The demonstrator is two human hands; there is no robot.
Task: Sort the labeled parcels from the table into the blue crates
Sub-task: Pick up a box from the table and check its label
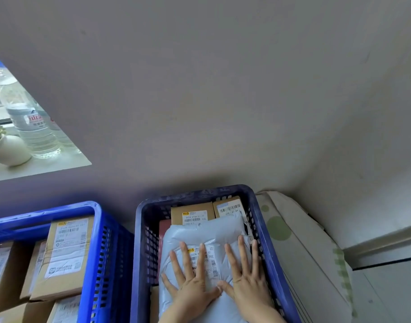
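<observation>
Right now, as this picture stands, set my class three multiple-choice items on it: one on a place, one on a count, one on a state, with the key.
1. Where does the grey mailer bag lie?
A in the right-hand crate
B on a shelf
C on the floor

2. How many blue crates show?
A one
B two
C four

3. How do the left hand and the right hand meet the bag?
A clenched in fists
B fingers straight, pressing flat
C pinching one corner

Key: 1 A, the crate's walls surround the bag; 2 B, the left-hand crate and the right-hand one; 3 B, all fingers lie spread on the bag's top.
</observation>
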